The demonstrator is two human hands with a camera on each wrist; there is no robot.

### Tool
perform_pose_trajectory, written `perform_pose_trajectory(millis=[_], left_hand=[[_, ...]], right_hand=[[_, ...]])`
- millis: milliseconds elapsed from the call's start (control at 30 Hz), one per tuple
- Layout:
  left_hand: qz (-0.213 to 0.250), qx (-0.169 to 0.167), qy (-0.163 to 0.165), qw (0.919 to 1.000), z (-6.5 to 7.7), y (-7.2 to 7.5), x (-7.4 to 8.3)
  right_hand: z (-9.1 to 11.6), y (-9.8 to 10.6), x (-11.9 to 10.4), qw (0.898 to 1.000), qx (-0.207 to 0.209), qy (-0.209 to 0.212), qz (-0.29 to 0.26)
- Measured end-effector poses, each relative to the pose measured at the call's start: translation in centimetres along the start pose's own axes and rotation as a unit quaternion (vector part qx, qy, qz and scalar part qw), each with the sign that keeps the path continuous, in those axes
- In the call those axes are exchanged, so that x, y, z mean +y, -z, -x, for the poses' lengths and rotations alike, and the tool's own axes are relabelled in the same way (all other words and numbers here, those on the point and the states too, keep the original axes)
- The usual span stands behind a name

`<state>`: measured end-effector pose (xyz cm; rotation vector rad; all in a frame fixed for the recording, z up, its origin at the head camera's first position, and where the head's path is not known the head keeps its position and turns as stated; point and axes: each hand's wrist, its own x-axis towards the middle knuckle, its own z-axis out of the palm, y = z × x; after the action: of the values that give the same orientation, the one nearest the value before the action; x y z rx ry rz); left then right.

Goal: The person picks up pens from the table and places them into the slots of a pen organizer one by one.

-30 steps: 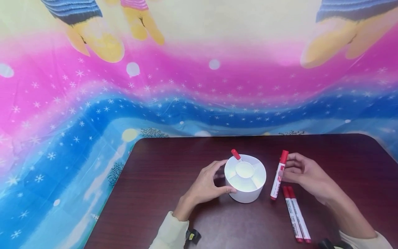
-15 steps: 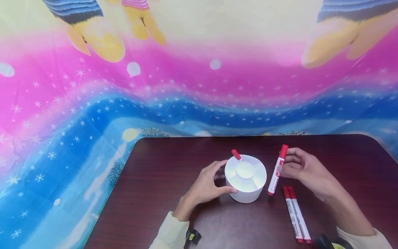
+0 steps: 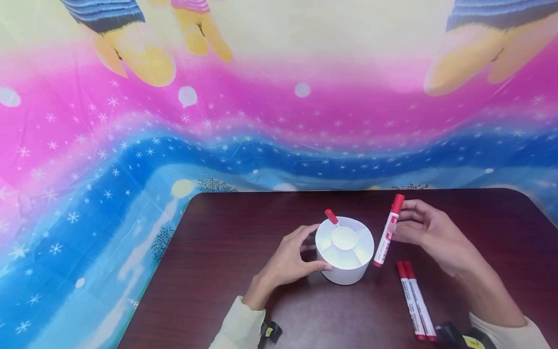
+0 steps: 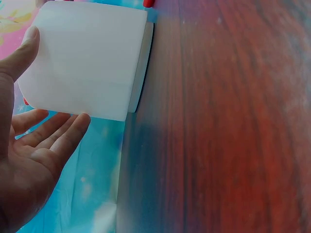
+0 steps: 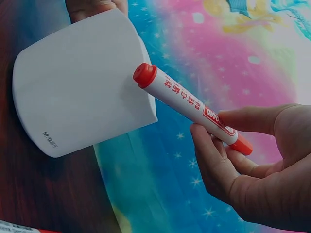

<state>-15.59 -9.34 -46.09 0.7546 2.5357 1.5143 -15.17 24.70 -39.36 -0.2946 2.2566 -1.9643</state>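
Observation:
A round white pen holder (image 3: 344, 274) with compartments stands on the table, and one red-capped marker (image 3: 331, 217) leans in its back left compartment. My left hand (image 3: 285, 259) steadies the holder from the left, thumb at the near side and fingers round the far side. In my right hand (image 3: 436, 237) a red and white whiteboard marker (image 3: 387, 233) is pinched between thumb and fingers, cap up and tilted. Its lower end hangs just right of the holder's rim. In the right wrist view, this marker (image 5: 184, 102) overlaps the holder's white wall (image 5: 82, 82).
Two more red-capped markers (image 3: 416, 300) lie side by side on the dark wooden table (image 3: 218, 242), below the right hand. Behind the table's far edge hangs a colourful printed cloth (image 3: 261, 121). Black wrist cameras sit near both cream sleeves (image 3: 240, 325).
My right hand has risen and moved slightly away from me with the marker, whose lower end has come nearer the holder. The left hand and the holder have kept their place.

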Motion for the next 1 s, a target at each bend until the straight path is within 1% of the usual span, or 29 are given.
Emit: perform_pose_trajectory(millis=[133, 433, 533, 633, 767, 900, 1000], left_hand=[[0.003, -0.001, -0.002, 1.0000, 0.0, 0.0, 0.0], [0.003, 0.001, -0.004, 1.0000, 0.0, 0.0, 0.1], [0.003, 0.000, -0.002, 1.0000, 0.0, 0.0, 0.1], [0.002, 0.001, -0.001, 1.0000, 0.0, 0.0, 0.2], [0.001, 0.000, -0.003, 1.0000, 0.0, 0.0, 0.2], [-0.001, 0.000, -0.002, 1.0000, 0.0, 0.0, 0.1], [-0.002, 0.000, 0.000, 1.0000, 0.0, 0.0, 0.1]], right_hand=[[-0.1, -0.1, -0.3, 1.000, -0.002, 0.002, -0.028], [-0.3, -0.4, -0.6, 0.999, 0.008, 0.009, -0.039], [-0.3, -0.5, -0.5, 0.998, 0.012, 0.017, -0.057], [-0.2, -0.6, -0.4, 0.996, 0.015, 0.026, -0.086], [-0.1, -0.8, -0.3, 0.993, 0.016, 0.036, -0.107], [-0.2, -1.1, -0.2, 0.993, 0.014, 0.041, -0.113], [-0.2, -1.2, -0.1, 0.994, 0.013, 0.036, -0.103]])
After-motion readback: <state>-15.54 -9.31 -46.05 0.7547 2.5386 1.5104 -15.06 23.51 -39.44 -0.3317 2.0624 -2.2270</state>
